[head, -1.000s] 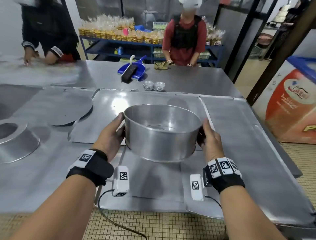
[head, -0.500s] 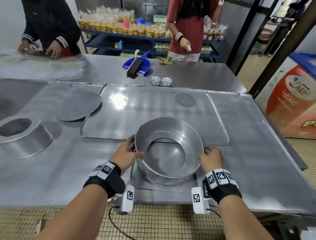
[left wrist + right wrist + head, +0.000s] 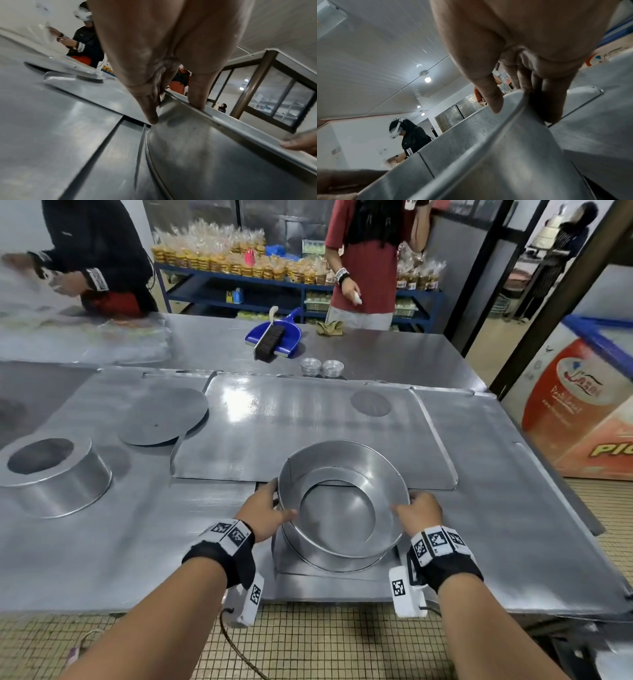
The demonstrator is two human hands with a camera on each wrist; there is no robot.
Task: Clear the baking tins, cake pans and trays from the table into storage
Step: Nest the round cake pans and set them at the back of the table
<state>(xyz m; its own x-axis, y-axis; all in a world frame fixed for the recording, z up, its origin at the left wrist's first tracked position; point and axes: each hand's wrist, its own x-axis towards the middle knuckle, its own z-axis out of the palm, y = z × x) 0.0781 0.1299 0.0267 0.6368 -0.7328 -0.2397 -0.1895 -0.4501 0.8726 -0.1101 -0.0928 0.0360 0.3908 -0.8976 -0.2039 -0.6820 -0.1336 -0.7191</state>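
We hold the round cake pan [image 3: 342,505] at the near edge of the worktop [image 3: 102,542], its open top facing up. Our left hand [image 3: 263,515] grips the pan's left rim, thumb over the edge and fingers [image 3: 149,108] clamped on the outer wall. Our right hand [image 3: 419,513] pinches the right rim, thumb inside and fingers [image 3: 553,97] outside. Left of the pan, well apart, a second pan [image 3: 54,474] stands upside down. Beyond the pan lie a flat tray [image 3: 308,426] and a round disc [image 3: 164,416].

A blue dustpan [image 3: 274,335] holding a brush [image 3: 269,343] lies beside a crumpled cloth [image 3: 329,327].
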